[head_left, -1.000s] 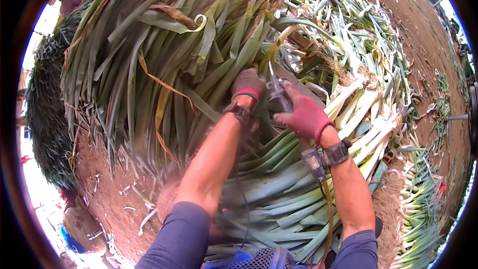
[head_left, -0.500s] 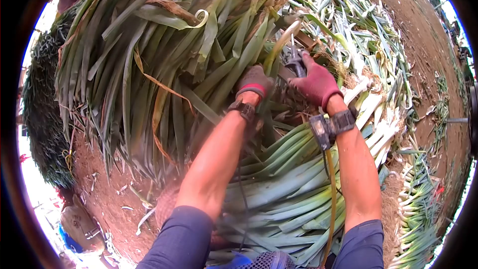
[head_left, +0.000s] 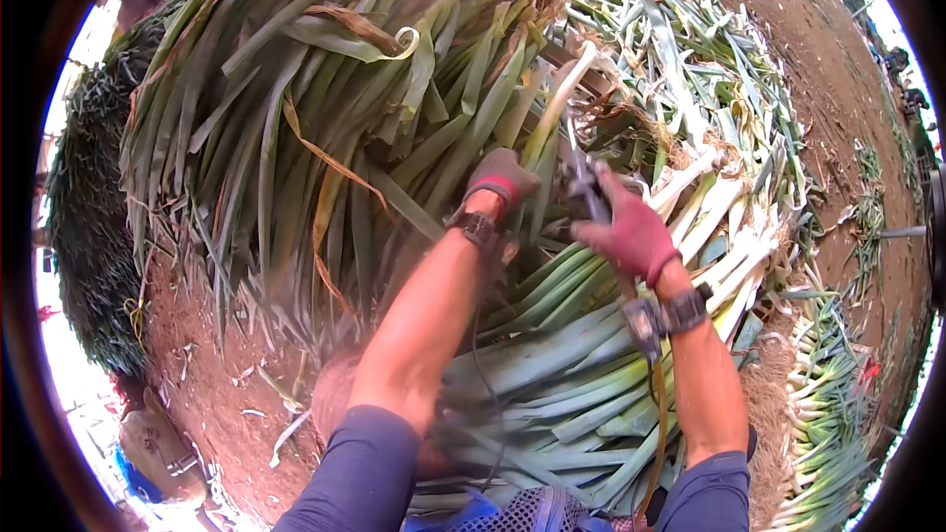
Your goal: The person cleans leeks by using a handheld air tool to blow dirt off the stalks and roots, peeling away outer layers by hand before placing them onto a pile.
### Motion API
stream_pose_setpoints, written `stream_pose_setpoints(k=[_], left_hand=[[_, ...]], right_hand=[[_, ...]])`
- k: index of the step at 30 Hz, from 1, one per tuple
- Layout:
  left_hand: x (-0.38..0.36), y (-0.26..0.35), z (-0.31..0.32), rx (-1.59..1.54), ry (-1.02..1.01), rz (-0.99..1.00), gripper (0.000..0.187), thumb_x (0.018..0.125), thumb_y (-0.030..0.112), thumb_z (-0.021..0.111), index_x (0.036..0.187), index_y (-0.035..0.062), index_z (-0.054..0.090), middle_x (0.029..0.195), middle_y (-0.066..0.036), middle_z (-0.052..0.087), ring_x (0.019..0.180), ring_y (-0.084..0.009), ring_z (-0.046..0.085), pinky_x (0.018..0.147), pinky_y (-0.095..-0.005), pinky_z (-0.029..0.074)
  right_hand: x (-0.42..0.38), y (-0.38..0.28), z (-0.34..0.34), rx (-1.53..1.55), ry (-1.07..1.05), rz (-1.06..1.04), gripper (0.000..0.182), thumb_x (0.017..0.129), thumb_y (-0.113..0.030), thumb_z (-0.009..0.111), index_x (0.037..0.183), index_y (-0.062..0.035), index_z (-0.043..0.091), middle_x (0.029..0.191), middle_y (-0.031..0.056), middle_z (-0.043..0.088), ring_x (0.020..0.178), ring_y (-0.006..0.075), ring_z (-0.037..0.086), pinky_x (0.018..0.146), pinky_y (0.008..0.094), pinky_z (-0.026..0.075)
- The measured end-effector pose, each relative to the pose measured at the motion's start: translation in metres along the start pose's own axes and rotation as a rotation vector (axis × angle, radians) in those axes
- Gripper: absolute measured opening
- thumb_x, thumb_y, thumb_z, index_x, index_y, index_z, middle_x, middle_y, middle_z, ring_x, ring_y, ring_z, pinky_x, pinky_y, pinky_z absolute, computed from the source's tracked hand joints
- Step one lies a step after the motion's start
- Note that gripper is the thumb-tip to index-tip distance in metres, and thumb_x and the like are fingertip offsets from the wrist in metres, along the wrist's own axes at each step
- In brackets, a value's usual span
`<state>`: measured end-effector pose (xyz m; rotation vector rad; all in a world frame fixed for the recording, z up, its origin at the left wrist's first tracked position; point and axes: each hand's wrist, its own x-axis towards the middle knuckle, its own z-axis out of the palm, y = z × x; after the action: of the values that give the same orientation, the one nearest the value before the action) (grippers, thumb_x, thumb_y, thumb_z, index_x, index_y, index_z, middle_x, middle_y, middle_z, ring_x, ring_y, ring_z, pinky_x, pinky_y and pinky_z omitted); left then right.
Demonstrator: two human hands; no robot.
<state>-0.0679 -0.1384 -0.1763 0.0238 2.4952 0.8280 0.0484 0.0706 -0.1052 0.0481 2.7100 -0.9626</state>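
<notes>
Left hand (head_left: 503, 177): we grasp a leek stalk (head_left: 557, 103), angled toward 1 o'clock.
Right hand (head_left: 631, 232): we clench a cutting tool (head_left: 581, 182).

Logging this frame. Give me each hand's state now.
Left hand: closed on a leek stalk.
Right hand: closed on a dark tool.

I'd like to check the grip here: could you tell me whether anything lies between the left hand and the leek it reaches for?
Nothing visible: the left hand already grips the leek, while the right hand holds a tool beside it.
</notes>
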Motion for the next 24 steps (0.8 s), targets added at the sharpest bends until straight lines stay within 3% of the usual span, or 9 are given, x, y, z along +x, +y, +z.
stream_pose_setpoints(k=[3,5,8,10,12,15,17,21,24], left_hand=[[-0.018,-0.005,0.006,-0.031,-0.006,-0.002,0.051,0.073,0.037,0.083,0.105,-0.0019,0.08,0.1,-0.023,0.078,0.093,-0.0351,0.077,0.085,-0.0424,0.059],[-0.024,-0.009,0.015,-0.009,-0.048,0.022,0.05,0.074,0.04,0.08,0.104,0.0003,0.079,0.102,-0.023,0.078,0.096,-0.0397,0.077,0.083,-0.0449,0.061],[-0.056,0.0,0.018,-0.043,-0.19,0.003,0.055,0.07,0.04,0.081,0.111,0.0035,0.08,0.101,-0.019,0.079,0.092,-0.0308,0.079,0.082,-0.0417,0.061],[-0.07,0.004,0.034,0.026,-0.205,0.007,0.055,0.069,0.04,0.082,0.112,0.0059,0.08,0.106,-0.018,0.079,0.095,-0.0298,0.078,0.085,-0.0406,0.061],[-0.08,-0.002,0.054,-0.056,-0.221,0.053,0.052,0.067,0.04,0.08,0.105,0.0037,0.081,0.093,-0.016,0.079,0.082,-0.028,0.075,0.078,-0.0401,0.058],[-0.114,0.012,0.074,-0.025,-0.188,0.103,0.057,0.071,0.043,0.076,0.117,0.0098,0.079,0.111,-0.017,0.078,0.099,-0.0312,0.075,0.09,-0.0414,0.057],[-0.128,0.023,0.062,0.103,-0.236,0.057,0.055,0.075,0.05,0.07,0.118,0.017,0.081,0.114,-0.017,0.077,0.106,-0.032,0.075,0.09,-0.0422,0.058],[-0.132,0.031,0.03,0.461,-0.168,0.167,0.064,0.076,0.06,0.066,0.123,0.019,0.079,0.11,-0.017,0.076,0.106,-0.0343,0.073,0.09,-0.0438,0.057],[-0.136,0.013,0.058,0.349,0.128,0.196,0.071,0.079,0.063,0.068,0.137,0.0218,0.072,0.113,-0.019,0.076,0.106,-0.0363,0.073,0.095,-0.0431,0.055]], right_hand=[[-0.068,-0.019,-0.006,0.02,-0.191,0.053,0.104,0.078,-0.044,0.082,0.163,-0.0058,0.037,0.116,0.0334,0.07,0.107,0.0466,0.071,0.096,0.0469,0.054],[-0.102,-0.009,-0.005,0.085,-0.126,0.025,0.104,0.079,-0.042,0.082,0.164,-0.0057,0.036,0.12,0.0307,0.071,0.108,0.0439,0.072,0.098,0.0454,0.054],[-0.141,-0.018,-0.024,0.222,-0.106,0.108,0.102,0.08,-0.035,0.083,0.164,-0.004,0.035,0.13,0.0278,0.07,0.114,0.0372,0.072,0.1,0.0404,0.053],[-0.16,-0.006,-0.019,0.149,-0.02,-0.102,0.099,0.079,-0.026,0.083,0.164,-0.0062,0.036,0.126,0.023,0.072,0.108,0.0287,0.072,0.099,0.0369,0.053],[-0.181,-0.019,-0.028,0.174,-0.066,-0.06,0.099,0.08,-0.026,0.083,0.165,-0.0057,0.036,0.125,0.0222,0.072,0.108,0.0281,0.072,0.099,0.0365,0.053],[-0.194,-0.025,-0.037,0.323,-0.084,0.185,0.101,0.079,-0.02,0.083,0.165,-0.004,0.034,0.131,0.0191,0.071,0.114,0.0228,0.069,0.102,0.0333,0.052],[-0.199,-0.011,-0.026,0.351,-0.071,0.078,0.101,0.078,-0.018,0.083,0.165,-0.0025,0.034,0.134,0.0191,0.07,0.116,0.0223,0.068,0.103,0.033,0.051],[-0.207,-0.019,-0.035,0.336,-0.036,0.084,0.1,0.079,-0.017,0.083,0.164,0.0026,0.034,0.136,0.0172,0.066,0.118,0.019,0.064,0.104,0.0308,0.05],[-0.205,-0.017,-0.042,0.303,0.027,0.105,0.099,0.081,-0.017,0.083,0.163,0.0044,0.034,0.136,0.0129,0.065,0.114,0.0149,0.06,0.103,0.0272,0.048]])
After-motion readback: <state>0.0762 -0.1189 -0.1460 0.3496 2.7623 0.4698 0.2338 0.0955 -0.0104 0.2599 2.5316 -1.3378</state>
